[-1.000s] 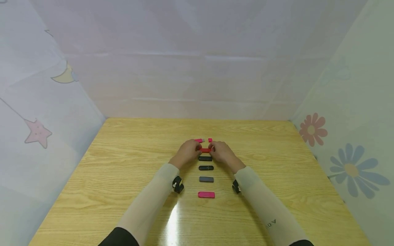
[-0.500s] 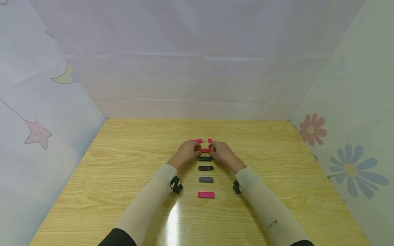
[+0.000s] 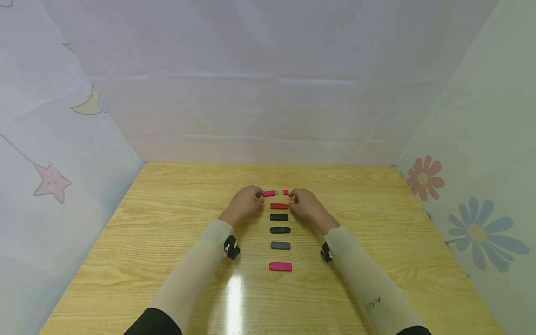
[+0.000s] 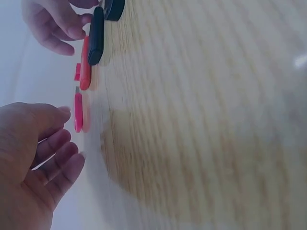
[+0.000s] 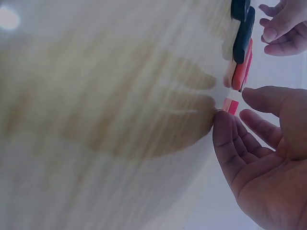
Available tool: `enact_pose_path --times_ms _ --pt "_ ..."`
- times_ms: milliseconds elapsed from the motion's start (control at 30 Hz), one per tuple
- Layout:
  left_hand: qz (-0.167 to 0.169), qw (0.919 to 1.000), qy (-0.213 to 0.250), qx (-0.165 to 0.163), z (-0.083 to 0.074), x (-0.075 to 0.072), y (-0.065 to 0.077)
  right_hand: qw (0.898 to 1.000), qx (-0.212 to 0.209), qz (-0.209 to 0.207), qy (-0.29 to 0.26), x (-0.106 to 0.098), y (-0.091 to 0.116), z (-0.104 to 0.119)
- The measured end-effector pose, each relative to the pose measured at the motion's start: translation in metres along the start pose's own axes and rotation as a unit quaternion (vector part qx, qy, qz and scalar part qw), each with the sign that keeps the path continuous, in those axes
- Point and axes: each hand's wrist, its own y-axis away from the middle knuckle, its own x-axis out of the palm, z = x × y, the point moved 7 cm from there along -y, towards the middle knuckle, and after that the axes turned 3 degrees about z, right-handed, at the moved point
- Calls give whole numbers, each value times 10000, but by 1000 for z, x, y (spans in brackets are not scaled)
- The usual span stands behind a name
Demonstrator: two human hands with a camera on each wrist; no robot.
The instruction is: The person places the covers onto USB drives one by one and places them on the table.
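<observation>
At the far end of a column of USB flash drives lies an uncapped pink flash drive [image 3: 270,193], its metal plug pointing right. Its small pink cap [image 3: 286,192] sits apart, just right of the plug. My left hand [image 3: 244,204] is beside the left end of that drive; the left wrist view shows its fingers loosely spread, a small gap from the pink drive [image 4: 78,114]. Close by the cap [image 5: 230,106] is my right hand [image 3: 308,207], thumb and fingers parted around nothing. A capped red flash drive [image 3: 278,206] lies between the hands, touched by neither.
Nearer along the column lie a black flash drive [image 3: 279,217], a rounded black one [image 3: 280,230], a grey one [image 3: 280,245] and another pink one [image 3: 280,266]. The wooden table [image 3: 167,223] meets patterned cloth walls at its back and sides.
Both hands have let go of the red flash drive, which stays on the table. The left hand moved left and away toward the uncapped pink drive; the right moved slightly right and away.
</observation>
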Motion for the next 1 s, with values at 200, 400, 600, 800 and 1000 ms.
enact_pose_path --times_ms 200,400,600,800,1000 --pt "10 9999 52 -158 2 -2 -3 9999 42 79 94 -4 -8 -1" --pt "31 9993 -313 -212 4 1 -11 9996 179 108 186 -6 -14 0" --pt "43 9976 -631 -278 3 5 -19 9990 114 83 421 -6 -21 4" --pt "143 9965 -793 -223 -3 7 -25 9983 147 50 563 -3 -27 6" --pt "134 9951 -976 -101 -7 9 -28 9961 53 -50 874 0 -34 8"
